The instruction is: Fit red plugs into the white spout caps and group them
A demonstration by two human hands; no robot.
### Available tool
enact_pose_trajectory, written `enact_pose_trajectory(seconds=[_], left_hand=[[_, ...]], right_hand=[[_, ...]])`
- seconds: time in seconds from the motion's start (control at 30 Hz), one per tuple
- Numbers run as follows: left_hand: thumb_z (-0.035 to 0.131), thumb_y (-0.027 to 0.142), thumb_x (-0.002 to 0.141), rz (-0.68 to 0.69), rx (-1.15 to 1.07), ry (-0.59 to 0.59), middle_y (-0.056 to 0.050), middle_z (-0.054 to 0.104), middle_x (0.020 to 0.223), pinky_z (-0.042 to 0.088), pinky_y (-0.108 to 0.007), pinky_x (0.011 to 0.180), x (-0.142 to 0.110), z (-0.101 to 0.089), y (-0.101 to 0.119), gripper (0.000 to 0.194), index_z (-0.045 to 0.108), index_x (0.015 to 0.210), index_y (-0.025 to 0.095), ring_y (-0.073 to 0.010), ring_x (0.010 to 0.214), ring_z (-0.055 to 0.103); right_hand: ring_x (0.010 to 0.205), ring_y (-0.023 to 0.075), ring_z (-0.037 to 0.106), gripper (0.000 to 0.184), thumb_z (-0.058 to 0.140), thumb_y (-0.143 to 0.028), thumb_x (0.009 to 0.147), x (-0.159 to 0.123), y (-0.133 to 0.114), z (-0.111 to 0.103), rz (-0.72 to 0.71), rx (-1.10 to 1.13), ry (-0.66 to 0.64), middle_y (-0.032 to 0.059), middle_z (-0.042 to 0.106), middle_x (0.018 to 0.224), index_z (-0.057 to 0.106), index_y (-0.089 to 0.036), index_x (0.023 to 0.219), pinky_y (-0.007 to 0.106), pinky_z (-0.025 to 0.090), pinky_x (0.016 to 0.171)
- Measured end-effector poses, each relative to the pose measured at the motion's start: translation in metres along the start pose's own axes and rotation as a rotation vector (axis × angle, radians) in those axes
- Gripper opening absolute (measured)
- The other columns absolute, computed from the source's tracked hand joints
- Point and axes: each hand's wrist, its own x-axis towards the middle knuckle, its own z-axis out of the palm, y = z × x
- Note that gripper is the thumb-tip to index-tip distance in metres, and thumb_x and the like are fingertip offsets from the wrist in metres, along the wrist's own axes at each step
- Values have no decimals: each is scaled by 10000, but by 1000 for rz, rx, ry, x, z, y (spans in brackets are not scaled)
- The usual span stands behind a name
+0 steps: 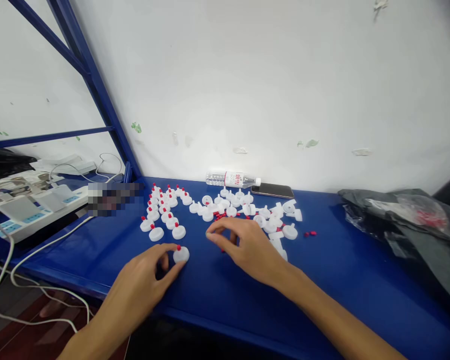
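My left hand (150, 272) rests on the blue table (345, 280), its thumb and fingers pinching a white cap with a red tip (181, 254) that stands on the surface. My right hand (247, 247) hovers just right of it, fingers curled down over small red plugs (222, 216); whether it grips one is hidden. Rows of finished white caps with red tips (163, 210) stand behind my left hand. A loose heap of plain white caps (255, 210) lies behind my right hand.
A water bottle (232, 179) and a phone (273, 190) lie against the wall. A dark plastic bag (405, 215) sits at the right. Power strips (33, 207) and white cables (7, 280) lie left, by a blue metal frame (93, 80). Two red plugs (310, 233) lie apart.
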Motion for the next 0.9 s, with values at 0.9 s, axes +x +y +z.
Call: enact_pose_trajectory(seconds=[0.9], left_hand=[[472, 296, 1014, 280, -233, 24, 61, 549, 683, 393, -241, 549, 0, 20, 62, 140, 601, 1062, 270, -123, 554, 532]], right_hand=[[652, 208, 661, 267, 846, -446, 653, -28, 8, -105, 581, -577, -291, 17, 734, 813, 721, -273, 813, 284, 365, 513]])
